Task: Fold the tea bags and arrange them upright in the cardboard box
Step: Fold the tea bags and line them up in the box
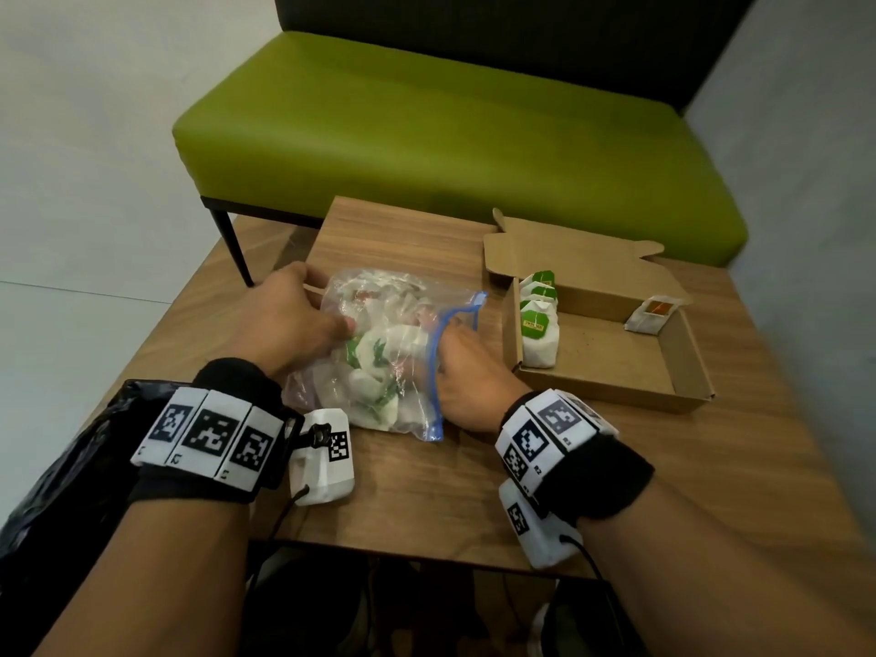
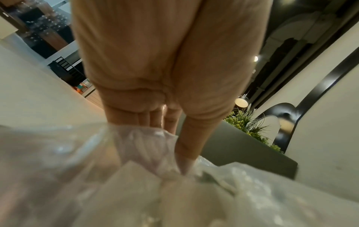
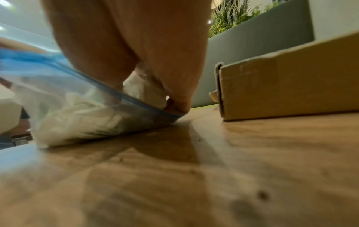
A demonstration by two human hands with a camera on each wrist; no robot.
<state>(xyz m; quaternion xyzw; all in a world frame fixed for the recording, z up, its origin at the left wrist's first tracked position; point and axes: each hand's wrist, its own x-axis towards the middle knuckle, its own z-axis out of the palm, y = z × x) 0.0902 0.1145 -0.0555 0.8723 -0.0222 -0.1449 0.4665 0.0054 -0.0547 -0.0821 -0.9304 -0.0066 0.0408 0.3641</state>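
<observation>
- The table (image 1: 426,486) carries everything: the plastic bag (image 1: 379,353) lies at its middle and the cardboard box (image 1: 682,372) stands open near its right edge.
- In the box, a few folded tea bags (image 1: 538,331) stand upright in a row against its left wall, and one more tea bag (image 1: 652,315) leans at the far right corner.
- Your left hand (image 1: 294,320) rests on the left side of the bag with bent fingers that press the plastic down.
- Your right hand (image 1: 467,367) is inside the blue mouth of the bag; what its fingers hold, I cannot tell.
- I think the risk is here: if you pull too quickly, several tangled tea bags may come out together, or the thin paper may tear.
</observation>
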